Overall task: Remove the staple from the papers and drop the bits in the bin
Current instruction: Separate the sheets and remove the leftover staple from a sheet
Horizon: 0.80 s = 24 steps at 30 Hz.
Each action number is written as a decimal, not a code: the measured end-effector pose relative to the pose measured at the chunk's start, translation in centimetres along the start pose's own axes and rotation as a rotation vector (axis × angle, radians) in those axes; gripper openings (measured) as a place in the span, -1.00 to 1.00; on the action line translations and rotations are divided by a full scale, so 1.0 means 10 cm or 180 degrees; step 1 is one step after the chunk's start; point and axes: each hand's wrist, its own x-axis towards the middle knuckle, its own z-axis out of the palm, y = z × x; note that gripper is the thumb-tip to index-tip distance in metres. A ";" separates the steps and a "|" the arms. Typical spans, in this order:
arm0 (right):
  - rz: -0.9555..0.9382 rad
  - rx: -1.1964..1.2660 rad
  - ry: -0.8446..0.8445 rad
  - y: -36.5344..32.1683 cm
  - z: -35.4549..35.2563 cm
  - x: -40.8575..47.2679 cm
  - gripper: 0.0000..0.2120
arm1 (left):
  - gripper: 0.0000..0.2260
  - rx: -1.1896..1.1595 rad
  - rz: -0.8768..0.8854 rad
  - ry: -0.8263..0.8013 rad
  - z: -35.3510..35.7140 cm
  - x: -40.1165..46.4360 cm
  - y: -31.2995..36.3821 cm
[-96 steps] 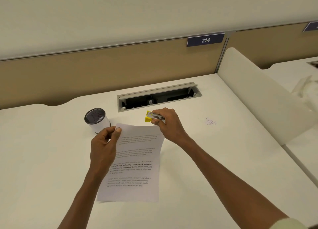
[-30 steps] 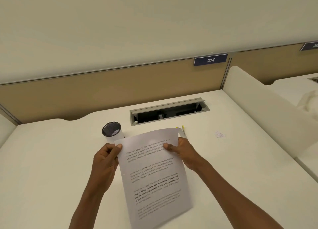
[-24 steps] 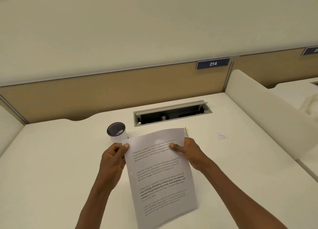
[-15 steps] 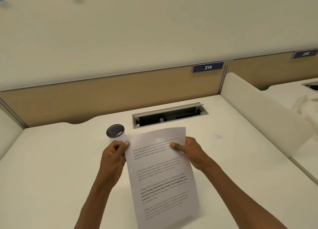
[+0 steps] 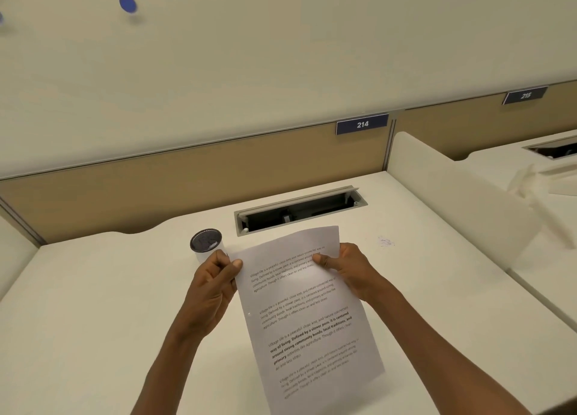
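Observation:
The printed papers (image 5: 309, 314) are lifted off the white desk (image 5: 93, 305), tilted with the top end away from me. My left hand (image 5: 215, 286) pinches the top left corner between thumb and fingers. My right hand (image 5: 346, 268) pinches the top right edge, thumb on the printed face. No staple is visible on the sheet from here. A small white round bin (image 5: 206, 246) with a dark opening stands just behind my left hand. The yellow staple remover is hidden behind the papers.
An open cable tray (image 5: 299, 210) is set into the desk behind the papers. A tan partition with the label 214 (image 5: 362, 123) closes the back. A white divider (image 5: 452, 193) borders the right side. A faint ink mark (image 5: 385, 242) lies right of my right hand.
My right hand put the yellow staple remover down and took the papers' top right edge. Both hands lifted the papers off the desk; in the last second they barely moved.

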 end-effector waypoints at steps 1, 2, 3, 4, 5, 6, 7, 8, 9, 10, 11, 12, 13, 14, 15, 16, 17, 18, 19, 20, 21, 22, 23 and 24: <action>0.0005 -0.0024 0.0017 0.00 -0.01 -0.01 -0.71 | -0.82 -0.0012 -0.0011 -0.0041 -0.01 -0.01 0.00; 0.0003 -0.0057 0.0036 0.00 -0.01 -0.02 -0.70 | -0.82 -0.0011 -0.0029 -0.0075 -0.02 -0.02 -0.01; -0.0002 -0.0091 0.0046 0.01 -0.02 -0.03 -0.69 | -0.82 0.0001 -0.0050 -0.0105 -0.04 -0.03 -0.01; -0.0006 -0.0122 0.0057 0.00 -0.03 -0.03 -0.68 | -0.81 0.0016 -0.0068 -0.0126 -0.05 -0.04 -0.01; -0.0012 -0.0139 0.0062 0.00 -0.03 -0.04 -0.68 | -0.80 0.0023 -0.0074 -0.0138 -0.07 -0.04 -0.01; -0.0024 -0.0148 0.0072 -0.01 -0.03 -0.04 -0.68 | -0.78 0.0019 -0.0065 -0.0142 -0.08 -0.04 -0.01; -0.0044 -0.0150 0.0079 -0.03 -0.02 -0.05 -0.68 | -0.77 0.0015 -0.0051 -0.0129 -0.09 -0.05 -0.01; -0.0074 -0.0157 0.0088 -0.04 -0.01 -0.06 -0.68 | -0.75 0.0020 -0.0035 -0.0111 -0.10 -0.05 0.00; -0.0112 -0.0174 0.0100 -0.06 0.00 -0.06 -0.69 | -0.75 0.0037 -0.0018 -0.0090 -0.10 -0.05 0.00; -0.0155 -0.0204 0.0119 -0.08 0.01 -0.07 -0.71 | -0.75 0.0054 0.0001 -0.0060 -0.10 -0.05 0.01; -0.0198 -0.0228 0.0133 -0.11 0.02 -0.08 -0.72 | -0.75 0.0070 0.0016 -0.0017 -0.09 -0.05 0.02; -0.0233 -0.0249 0.0152 -0.13 0.03 -0.08 -0.73 | -0.73 0.0083 0.0024 0.0035 -0.10 -0.04 0.04; -0.0263 -0.0272 0.0172 -0.17 0.04 -0.08 -0.73 | -0.71 0.0101 0.0029 0.0067 -0.11 -0.03 0.05; -0.0290 -0.0297 0.0199 -0.20 0.05 -0.09 -0.73 | -0.68 0.0135 0.0038 0.0080 -0.11 -0.02 0.07; -0.0321 -0.0311 0.0217 -0.23 0.06 -0.09 -0.74 | -0.66 0.0173 0.0053 0.0091 -0.12 -0.01 0.10; -0.0356 -0.0326 0.0243 -0.25 0.07 -0.10 -0.74 | -0.65 0.0215 0.0072 0.0109 -0.12 0.01 0.12; -0.0390 -0.0350 0.0276 -0.28 0.07 -0.10 -0.75 | -0.66 0.0262 0.0087 0.0142 -0.12 0.02 0.14; -0.0420 -0.0392 0.0322 -0.30 0.08 -0.11 -0.75 | -0.70 0.0322 0.0094 0.0174 -0.12 0.04 0.16; -0.0447 -0.0444 0.0374 -0.31 0.08 -0.12 -0.77 | -0.74 0.0387 0.0095 0.0200 -0.12 0.06 0.18; -0.0480 -0.0496 0.0420 -0.33 0.09 -0.12 -0.79 | -0.78 0.0476 0.0095 0.0230 -0.11 0.07 0.20; -0.0514 -0.0545 0.0460 -0.35 0.10 -0.14 -0.80 | -0.79 0.0568 0.0093 0.0255 -0.10 0.08 0.21; -0.0548 -0.0592 0.0506 -0.37 0.10 -0.15 -0.81 | -0.78 0.0647 0.0085 0.0279 -0.10 0.09 0.22; -0.0581 -0.0633 0.0549 -0.39 0.11 -0.17 -0.82 | -0.78 0.0694 0.0084 0.0282 -0.09 0.10 0.24; -0.0616 -0.0659 0.0585 -0.42 0.11 -0.19 -0.83 | -0.77 0.0731 0.0092 0.0291 -0.07 0.09 0.27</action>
